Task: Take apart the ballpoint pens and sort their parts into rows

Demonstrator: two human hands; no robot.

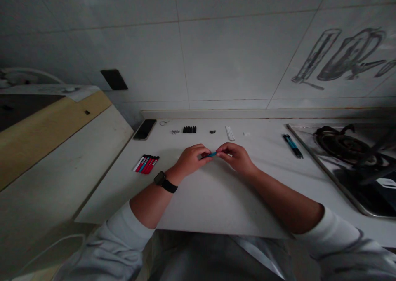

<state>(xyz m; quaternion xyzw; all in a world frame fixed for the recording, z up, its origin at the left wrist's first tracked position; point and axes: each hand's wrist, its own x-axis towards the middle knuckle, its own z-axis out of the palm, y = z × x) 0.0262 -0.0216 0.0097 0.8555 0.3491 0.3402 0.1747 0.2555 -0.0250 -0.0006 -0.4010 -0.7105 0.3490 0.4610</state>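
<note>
Over the middle of the white counter, my left hand [192, 158] is closed around a blue pen barrel [211, 154] with a dark end. My right hand [237, 157] pinches at the barrel's right end; whether a small part sits in those fingertips is hidden. Behind the hands lie several black pen parts [189, 129], small springs [175, 131], small dark pieces [212, 131], thin white refills [229, 133] and tiny clear pieces [246, 134]. Red, blue and white pen barrels [146, 164] with black ends are lined up on the left. Blue-and-black pens [292, 146] rest at the right.
A phone [145, 129] lies at the back left, near a small ring [163, 123]. The gas stove [349, 149] with its metal rim borders the counter on the right. A tiled wall [222, 62] rises behind, and a pale cabinet-like block [102, 136] stands left.
</note>
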